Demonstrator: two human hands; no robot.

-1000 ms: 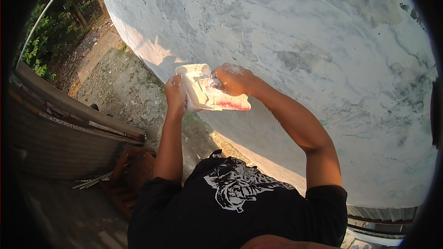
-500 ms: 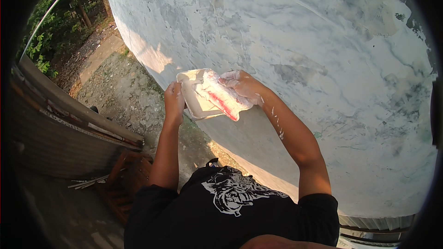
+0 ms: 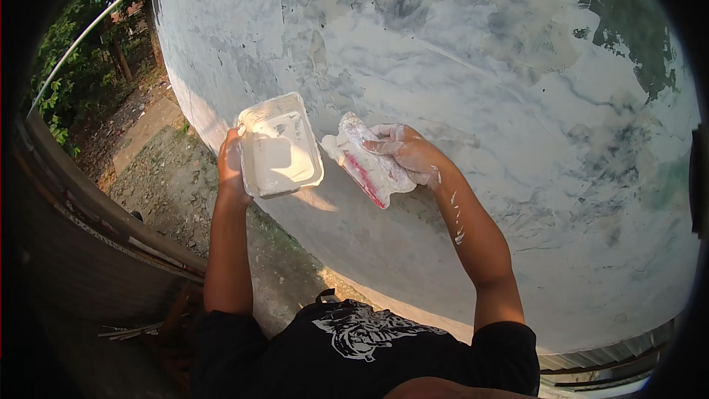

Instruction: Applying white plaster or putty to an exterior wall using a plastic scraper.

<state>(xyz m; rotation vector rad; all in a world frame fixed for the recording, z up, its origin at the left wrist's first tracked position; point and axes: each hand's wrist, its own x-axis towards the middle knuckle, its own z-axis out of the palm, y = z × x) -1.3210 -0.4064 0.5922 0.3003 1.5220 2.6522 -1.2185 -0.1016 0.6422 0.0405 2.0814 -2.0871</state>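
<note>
My left hand (image 3: 232, 162) grips the near left side of a rectangular plastic tub (image 3: 248, 166), whose inside and rim are smeared with off-white filler paste. To the right of it, my right hand (image 3: 408, 151) is closed around a red scraper (image 3: 365, 177), heavily caked in the same white paste. A thick lump of paste hangs on the scraper's left edge, near the tub but apart from it. White paste coats the right fingers and streaks that forearm. Both things are held in front of a patchy white and grey plastered wall (image 3: 473, 140).
The wall shows darker bare patches at the upper right. Rubble-strewn ground (image 3: 173, 185) lies below on the left, beside a low curved wall (image 3: 96, 207). A wooden chair-like frame (image 3: 177, 318) and thin sticks (image 3: 129, 332) sit at the lower left. Trees stand beyond.
The scraper was over the tub and has come out to the right, carrying paste. The tub has moved left and up, its inside now in full view.
</note>
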